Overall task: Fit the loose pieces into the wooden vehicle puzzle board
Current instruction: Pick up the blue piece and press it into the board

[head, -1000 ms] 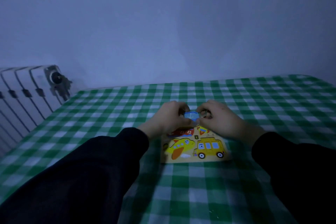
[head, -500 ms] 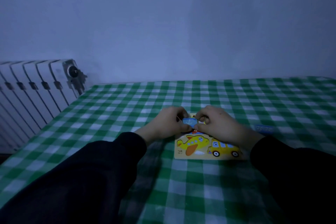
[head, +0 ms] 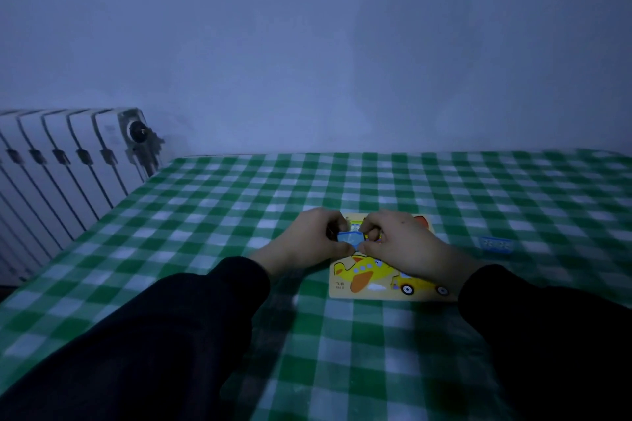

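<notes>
Dim bluish room, green-and-white checked tablecloth (head: 212,215) across the table, and the action sits right at the flat wooden vehicle puzzle board (head: 342,289). Both hands are closed on one small blue wooden puzzle piece (head: 349,236): the left hand (head: 307,243) pinches its left end, the right hand (head: 403,246) pinches its right end, and the piece is held just above the far half of the board, not yet seated. Which recess it belongs to is hidden under the fingers. On the board's near half, a yellow aeroplane piece (head: 364,270) already lies in place, and beside it a yellow bus piece (head: 413,284) is partly covered by the right wrist. Well to the right of the board, a second loose blue piece (head: 496,244) waits on the cloth. Far to the left of the board stands a white ribbed radiator (head: 68,164) against the wall. So this looks like the fitting step, mid-task: the next move calls for turning the blue piece to match its cut-out, lowering it flat and pressing it home, then reaching right for the other loose piece.
</notes>
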Available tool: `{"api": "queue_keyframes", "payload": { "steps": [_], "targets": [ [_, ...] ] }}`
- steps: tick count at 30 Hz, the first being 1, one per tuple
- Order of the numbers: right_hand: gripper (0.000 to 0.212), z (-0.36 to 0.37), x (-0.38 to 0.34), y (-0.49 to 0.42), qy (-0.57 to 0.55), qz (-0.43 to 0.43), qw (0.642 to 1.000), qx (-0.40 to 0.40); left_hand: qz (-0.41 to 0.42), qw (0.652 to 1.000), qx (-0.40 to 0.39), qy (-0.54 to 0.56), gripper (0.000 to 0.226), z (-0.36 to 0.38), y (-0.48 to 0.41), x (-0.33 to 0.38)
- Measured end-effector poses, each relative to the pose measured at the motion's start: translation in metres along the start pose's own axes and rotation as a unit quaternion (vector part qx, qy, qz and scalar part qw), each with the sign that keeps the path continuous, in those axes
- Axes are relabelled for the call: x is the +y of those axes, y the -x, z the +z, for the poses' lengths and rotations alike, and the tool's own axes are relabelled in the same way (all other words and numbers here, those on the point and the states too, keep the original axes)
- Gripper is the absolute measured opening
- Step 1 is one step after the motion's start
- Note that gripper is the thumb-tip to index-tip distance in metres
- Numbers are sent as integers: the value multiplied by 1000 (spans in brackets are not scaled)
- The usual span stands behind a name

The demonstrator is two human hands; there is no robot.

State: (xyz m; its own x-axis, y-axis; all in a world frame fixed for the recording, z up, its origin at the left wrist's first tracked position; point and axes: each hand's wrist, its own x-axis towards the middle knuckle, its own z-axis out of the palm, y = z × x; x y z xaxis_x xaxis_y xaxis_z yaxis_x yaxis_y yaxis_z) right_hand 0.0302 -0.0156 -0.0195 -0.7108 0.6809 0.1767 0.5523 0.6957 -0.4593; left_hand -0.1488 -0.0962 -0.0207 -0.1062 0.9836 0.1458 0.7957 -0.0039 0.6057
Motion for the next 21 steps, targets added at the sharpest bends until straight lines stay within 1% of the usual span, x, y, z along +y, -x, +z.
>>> {"api": "queue_keyframes", "payload": {
  "steps": [6, 11, 16, 21],
  "targets": [
    [19, 3, -6, -1, -12, 11, 1000, 0, -6, 1000, 5, -19, 27, 3, -1, 0],
    [21, 5, -11, -4, -10, 15, 1000, -5, -9, 1000, -4, -28, 28, 4, -2, 0],
    [24, 5, -9, -4, -70, 38, 997, -10, -18, 1000, -5, -24, 29, 4, -2, 0],
    [30, 5, -5, -3, -103, 49, 993, 0, -20, 999, 1, -29, 40, 4, -2, -1]
  ]
}}
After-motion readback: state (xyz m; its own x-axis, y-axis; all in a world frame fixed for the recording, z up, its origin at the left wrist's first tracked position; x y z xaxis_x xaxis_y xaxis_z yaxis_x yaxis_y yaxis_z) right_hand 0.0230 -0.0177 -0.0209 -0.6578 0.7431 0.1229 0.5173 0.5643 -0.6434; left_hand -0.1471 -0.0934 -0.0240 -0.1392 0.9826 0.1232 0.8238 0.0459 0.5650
